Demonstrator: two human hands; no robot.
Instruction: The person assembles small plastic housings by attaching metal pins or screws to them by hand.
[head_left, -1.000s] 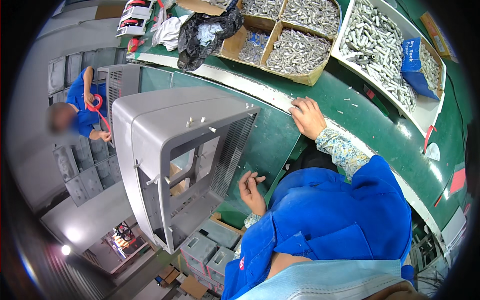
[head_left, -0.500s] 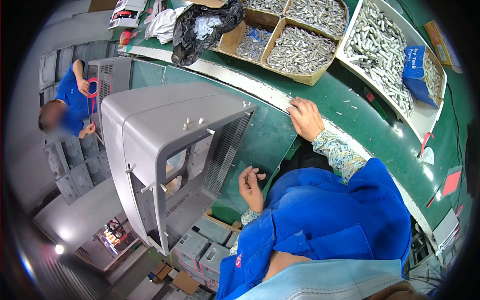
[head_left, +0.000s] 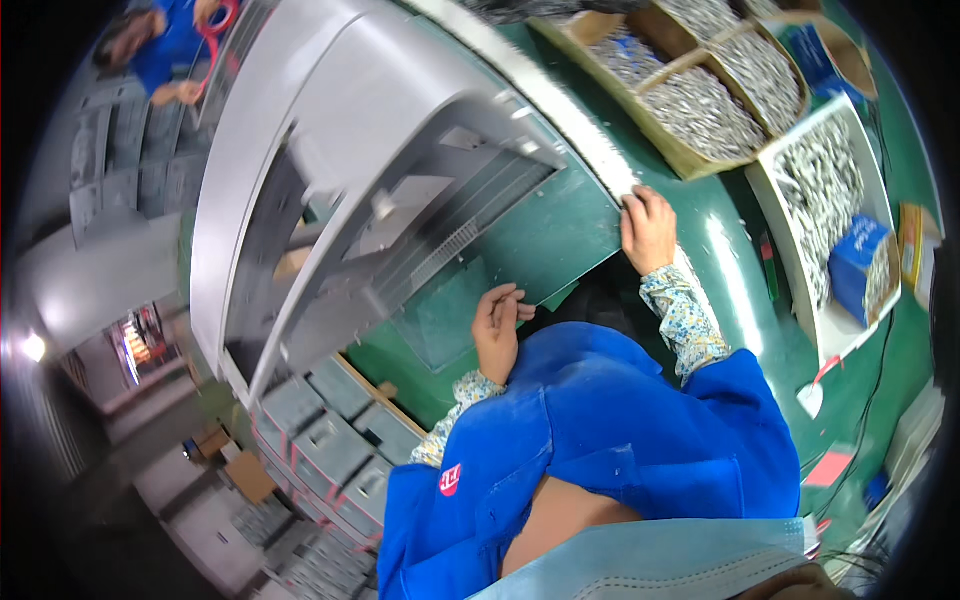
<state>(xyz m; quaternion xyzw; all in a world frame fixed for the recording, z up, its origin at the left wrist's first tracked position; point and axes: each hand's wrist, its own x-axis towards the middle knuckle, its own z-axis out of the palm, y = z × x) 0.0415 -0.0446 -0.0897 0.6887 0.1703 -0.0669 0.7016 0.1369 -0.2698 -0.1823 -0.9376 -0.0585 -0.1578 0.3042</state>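
A large grey plastic housing [head_left: 335, 120] with a wide opening stands on the green bench at my left. Small white plugs, blurred here, stick out of its rim. My left hand [head_left: 497, 325] hovers just right of the housing, fingers loosely bent and apart, with nothing visible in them. At the bench's white edge strip [head_left: 575, 105], my right hand [head_left: 652, 230] rests with bent fingers over the edge and nothing seen in its grasp. The right palm's underside is hidden.
Ahead lies a divided cardboard box [head_left: 690, 165] of small metal parts. Beside it is a white tray [head_left: 770, 190] with more parts and a blue box [head_left: 858, 268]. Grey cases [head_left: 335, 450] are stacked below left. A co-worker [head_left: 170, 50] holds red tape farther off.
The view has turned, so the housing appears higher and closer and the boxes shift right. Both hands keep nearly the same pose, the right still at the bench edge.
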